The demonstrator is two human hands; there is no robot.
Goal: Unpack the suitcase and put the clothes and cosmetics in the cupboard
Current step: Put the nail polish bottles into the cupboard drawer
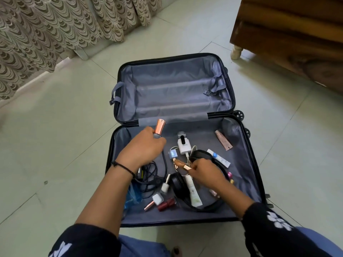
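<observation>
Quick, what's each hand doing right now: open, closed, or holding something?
Left hand: grips a rose-gold-capped cosmetic.
Right hand: pinches a tan makeup tube over the open suitcase.

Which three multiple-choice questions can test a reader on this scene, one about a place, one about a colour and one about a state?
1. Where in the suitcase do the cosmetics lie? A. far half B. near half C. both halves evenly
2. What colour is the cap of the container in the left hand? A. green B. rose gold C. black
3. What is the right hand doing? A. lying flat and open B. curled and empty C. pinching a gold tube
Answers: 1 B, the far half shows only bare lining; 2 B, the cap shines coppery pink; 3 C, its fingertips close on the tube.
</observation>
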